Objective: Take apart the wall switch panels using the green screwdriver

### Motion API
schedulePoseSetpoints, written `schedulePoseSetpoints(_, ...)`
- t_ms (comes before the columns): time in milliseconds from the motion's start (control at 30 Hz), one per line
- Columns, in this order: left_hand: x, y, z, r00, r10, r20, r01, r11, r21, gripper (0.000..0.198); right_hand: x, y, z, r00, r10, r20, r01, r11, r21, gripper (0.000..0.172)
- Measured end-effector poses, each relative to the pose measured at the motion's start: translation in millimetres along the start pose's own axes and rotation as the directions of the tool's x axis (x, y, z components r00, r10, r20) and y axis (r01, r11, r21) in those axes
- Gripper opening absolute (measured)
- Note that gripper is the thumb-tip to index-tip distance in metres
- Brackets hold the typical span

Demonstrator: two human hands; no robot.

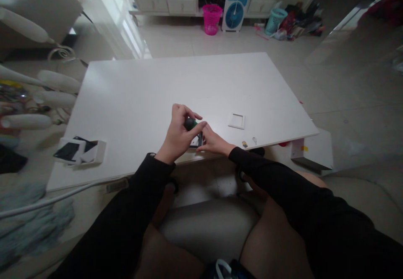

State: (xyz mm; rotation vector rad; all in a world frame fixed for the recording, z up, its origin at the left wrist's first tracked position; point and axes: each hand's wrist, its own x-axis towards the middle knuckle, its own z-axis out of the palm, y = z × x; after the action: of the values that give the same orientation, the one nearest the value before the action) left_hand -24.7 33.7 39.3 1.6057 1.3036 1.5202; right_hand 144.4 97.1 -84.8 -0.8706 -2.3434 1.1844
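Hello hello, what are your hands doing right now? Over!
Left hand gripping a dark-handled tool upright. Right hand steadying a small flat part under it, near the table edge. White square frame lies apart, to the right.

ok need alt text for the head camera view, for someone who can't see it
Seen from above, a person's left hand grips a dark, green-handled tool upright over a small part that the right hand steadies near the front edge of a white table. A white square frame lies to the right, an open white box to the left.
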Motion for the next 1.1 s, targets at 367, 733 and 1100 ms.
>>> schedulePoseSetpoints(367, 0.4, 9.7, -10.3, 0.988, 0.041, 0.151, -0.052, 0.996, 0.074, 0.026, -2.0, -7.8, -2.9, 1.0, 0.011, -0.004, -0.011, 0.999, -0.031, 0.079)
schedulePoseSetpoints(733, -4.1, 3.6, -4.3, 0.972, 0.158, 0.172, -0.194, 0.958, 0.213, 0.019, 1.1, -1.1, 1.4, 1.0, -0.014, -0.015, 0.013, 0.999, -0.043, 0.075)
schedulePoseSetpoints(1100, -3.1, 5.3, -11.8, 0.978, 0.008, 0.206, -0.012, 1.0, 0.02, 0.028, -1.0, -5.1, -1.7, 1.0, 0.004, 0.003, -0.004, 1.0, -0.025, 0.082)
